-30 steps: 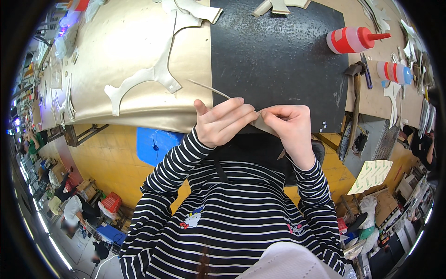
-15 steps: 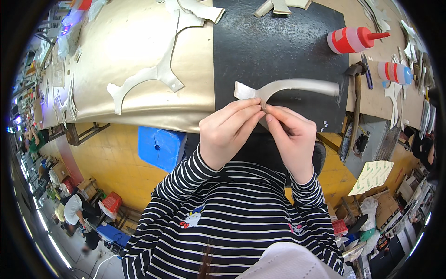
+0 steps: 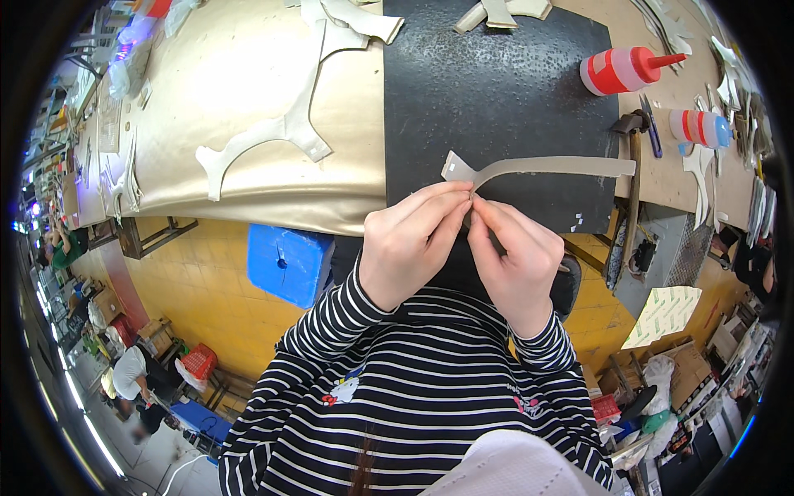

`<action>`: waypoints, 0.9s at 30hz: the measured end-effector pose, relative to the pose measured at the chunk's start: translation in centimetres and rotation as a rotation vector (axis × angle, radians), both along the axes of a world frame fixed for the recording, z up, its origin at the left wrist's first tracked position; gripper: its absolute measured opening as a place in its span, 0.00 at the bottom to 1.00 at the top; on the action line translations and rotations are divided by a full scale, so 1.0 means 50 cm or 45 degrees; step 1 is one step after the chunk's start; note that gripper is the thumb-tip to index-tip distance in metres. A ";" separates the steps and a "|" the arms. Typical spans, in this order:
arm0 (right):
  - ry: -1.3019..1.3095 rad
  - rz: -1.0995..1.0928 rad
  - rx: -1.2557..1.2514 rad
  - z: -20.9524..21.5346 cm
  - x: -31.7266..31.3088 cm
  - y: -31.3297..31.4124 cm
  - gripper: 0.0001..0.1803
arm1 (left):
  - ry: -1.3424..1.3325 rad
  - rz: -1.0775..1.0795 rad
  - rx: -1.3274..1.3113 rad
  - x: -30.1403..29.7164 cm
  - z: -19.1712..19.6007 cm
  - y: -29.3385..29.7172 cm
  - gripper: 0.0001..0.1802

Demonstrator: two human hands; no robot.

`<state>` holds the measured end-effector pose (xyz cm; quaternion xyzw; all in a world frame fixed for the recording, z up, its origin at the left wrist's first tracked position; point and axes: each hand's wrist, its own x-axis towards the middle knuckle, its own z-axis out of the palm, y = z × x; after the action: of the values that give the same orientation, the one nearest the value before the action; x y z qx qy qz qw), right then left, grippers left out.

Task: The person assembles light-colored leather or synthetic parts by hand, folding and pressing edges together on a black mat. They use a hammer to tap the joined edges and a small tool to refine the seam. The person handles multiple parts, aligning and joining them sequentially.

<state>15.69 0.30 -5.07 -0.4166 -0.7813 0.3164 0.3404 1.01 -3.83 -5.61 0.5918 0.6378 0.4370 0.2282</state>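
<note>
Fingers of my left hand and my right hand are pinched close beside each other, both clamped on a forked beige piece. I hold it over the near part of the black mat, its long curved arm reaching past the mat's right edge, across the handle of a hammer. I cannot tell whether it touches that handle. Red-topped squeeze bottle: at the mat's far right corner. Left of the mat, a pale branching piece lies on gold sheeting.
</note>
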 end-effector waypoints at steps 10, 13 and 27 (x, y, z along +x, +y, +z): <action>0.049 -0.013 0.096 -0.007 -0.006 -0.009 0.10 | -0.230 0.188 -0.077 0.022 0.005 -0.009 0.06; 0.025 -0.019 0.113 -0.003 -0.006 -0.010 0.10 | -0.389 0.188 -0.153 0.026 0.006 -0.011 0.06; -0.024 -0.019 -0.022 0.016 0.010 0.004 0.09 | -0.516 0.028 -0.238 0.010 0.005 -0.011 0.09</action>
<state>16.21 0.48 -4.28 -0.4282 -0.7786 0.3168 0.3319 1.51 -4.37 -5.36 0.4612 0.6232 0.4884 0.4006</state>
